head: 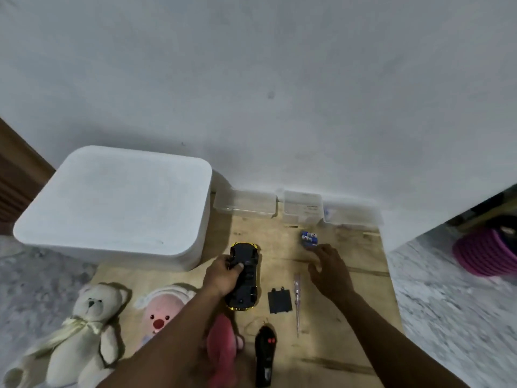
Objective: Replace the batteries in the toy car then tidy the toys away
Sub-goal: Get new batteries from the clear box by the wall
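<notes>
Battery swap in hand: left hand (223,275) fingers grasp the upturned toy car (246,292) on the wooden board (335,345), battery cover (279,301) off beside it; right hand (330,273), fingers released, hovers near the blue batteries (309,238), probably the next pick-up.

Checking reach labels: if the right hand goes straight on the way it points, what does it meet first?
Probably the blue batteries, just ahead of the right hand; nothing shows between them, though the hand's height is unclear.

The left hand (222,275) and right hand (331,271) are bare, forearms apparently bare too.
</notes>
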Tool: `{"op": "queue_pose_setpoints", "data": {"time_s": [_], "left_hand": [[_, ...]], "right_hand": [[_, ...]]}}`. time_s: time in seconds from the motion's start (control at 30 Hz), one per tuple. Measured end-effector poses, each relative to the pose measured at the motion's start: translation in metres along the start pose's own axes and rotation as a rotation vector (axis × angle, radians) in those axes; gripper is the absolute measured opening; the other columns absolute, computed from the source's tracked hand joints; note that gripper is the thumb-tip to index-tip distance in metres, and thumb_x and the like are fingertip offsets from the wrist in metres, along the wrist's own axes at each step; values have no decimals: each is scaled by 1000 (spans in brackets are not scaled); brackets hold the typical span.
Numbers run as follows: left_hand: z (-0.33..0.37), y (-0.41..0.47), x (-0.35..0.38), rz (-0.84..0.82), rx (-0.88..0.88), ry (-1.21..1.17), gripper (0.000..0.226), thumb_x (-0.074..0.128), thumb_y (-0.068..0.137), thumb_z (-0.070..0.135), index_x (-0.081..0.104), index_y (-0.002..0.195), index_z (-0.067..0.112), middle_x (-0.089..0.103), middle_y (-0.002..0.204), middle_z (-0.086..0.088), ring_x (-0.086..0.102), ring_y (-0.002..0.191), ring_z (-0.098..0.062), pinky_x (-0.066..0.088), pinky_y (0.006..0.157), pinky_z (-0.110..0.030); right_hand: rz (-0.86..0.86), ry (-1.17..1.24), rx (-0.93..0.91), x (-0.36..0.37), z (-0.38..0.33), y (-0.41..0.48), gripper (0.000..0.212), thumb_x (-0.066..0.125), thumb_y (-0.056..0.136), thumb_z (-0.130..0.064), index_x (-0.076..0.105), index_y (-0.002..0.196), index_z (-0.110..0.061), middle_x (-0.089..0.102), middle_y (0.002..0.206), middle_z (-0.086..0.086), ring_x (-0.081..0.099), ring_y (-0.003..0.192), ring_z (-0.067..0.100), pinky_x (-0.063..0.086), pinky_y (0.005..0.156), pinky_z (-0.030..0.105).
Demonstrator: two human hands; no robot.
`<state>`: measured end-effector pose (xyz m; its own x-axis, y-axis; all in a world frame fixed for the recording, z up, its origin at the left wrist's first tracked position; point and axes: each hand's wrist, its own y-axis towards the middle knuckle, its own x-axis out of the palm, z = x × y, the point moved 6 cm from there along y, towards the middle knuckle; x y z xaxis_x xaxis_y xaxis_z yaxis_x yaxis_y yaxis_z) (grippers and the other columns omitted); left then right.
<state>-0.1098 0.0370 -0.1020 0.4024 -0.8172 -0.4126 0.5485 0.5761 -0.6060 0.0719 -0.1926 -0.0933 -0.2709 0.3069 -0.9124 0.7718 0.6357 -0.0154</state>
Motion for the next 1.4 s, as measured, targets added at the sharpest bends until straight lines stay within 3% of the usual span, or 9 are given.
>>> {"op": "queue_pose_setpoints", "data": {"time_s": [0.2, 0.4, 0.63, 0.77, 0.97, 1.1, 1.17, 1.3, 1.4], "left_hand": [[-2, 5, 5, -30, 18, -149, 23, 71, 93, 23, 59, 111, 16, 68, 98, 0, 67, 100, -27, 54, 93, -38], [-8, -2, 8, -36, 9, -344, 16, 71, 93, 14, 58, 94, 22, 73, 102, -14, 72, 92, -30, 60, 85, -42], [0, 0, -1, -78, 9, -420, 18, 73, 92, 21, 61, 105, 18, 75, 107, -15, 74, 96, -32, 59, 90, -55], [13, 2, -7, -81, 30, -429, 16, 70, 95, 24, 60, 106, 20, 75, 108, -12, 74, 99, -31, 59, 90, -56], [25, -2, -11, -87, 50, -447, 19, 68, 95, 31, 61, 107, 18, 75, 109, -12, 74, 101, -33, 57, 91, -59], [32, -10, -12, -90, 70, -459, 24, 65, 98, 31, 61, 113, 14, 75, 110, -13, 74, 100, -32, 59, 88, -59], [36, -15, -14, -96, 74, -466, 24, 65, 98, 31, 60, 114, 14, 75, 111, -13, 74, 100, -33, 59, 87, -60], [42, -30, -19, -121, 72, -525, 18, 64, 99, 27, 59, 113, 17, 74, 106, -7, 73, 93, -29, 60, 73, -42], [47, -46, -26, -152, 98, -544, 13, 62, 100, 25, 58, 111, 19, 70, 100, -6, 70, 79, -22, 54, 62, -32]], "right_hand": [[-99, -120, -46, 7, -4, 39, 51, 60, 93, -23, 46, 142, -21, 47, 145, 5, 49, 126, 28, 52, 93, 47], [-209, -304, -83, 25, 5, 62, 46, 47, 100, -35, 39, 144, -26, 36, 153, 3, 40, 136, 27, 46, 98, 45], [-62, -221, 67, 32, 14, 45, 30, 41, 101, -41, 47, 123, -23, 50, 123, 6, 52, 103, 23, 51, 81, 37], [-36, -224, 117, 34, 11, 38, 30, 37, 103, -41, 45, 123, -20, 51, 115, 5, 54, 88, 18, 51, 67, 31], [-92, -211, 130, 31, 9, 35, 27, 43, 104, -38, 47, 121, -18, 62, 99, 4, 63, 73, 22, 57, 63, 38], [-114, -21, 242, 33, 16, 37, 20, 48, 101, -37, 52, 109, -20, 65, 92, 4, 63, 77, 24, 55, 67, 40], [-42, 180, 352, 26, 15, 32, 15, 56, 98, -33, 60, 101, -19, 68, 90, 5, 64, 78, 23, 55, 66, 37], [47, 1066, 644, 9, -6, 6, 19, 65, 95, -25, 67, 98, -7, 61, 81, 11, 58, 60, 19, 51, 52, 30], [0, 1444, 684, -6, -32, -16, 19, 64, 94, -22, 63, 103, -5, 55, 78, 5, 43, 52, 12, 40, 47, 24]]}}
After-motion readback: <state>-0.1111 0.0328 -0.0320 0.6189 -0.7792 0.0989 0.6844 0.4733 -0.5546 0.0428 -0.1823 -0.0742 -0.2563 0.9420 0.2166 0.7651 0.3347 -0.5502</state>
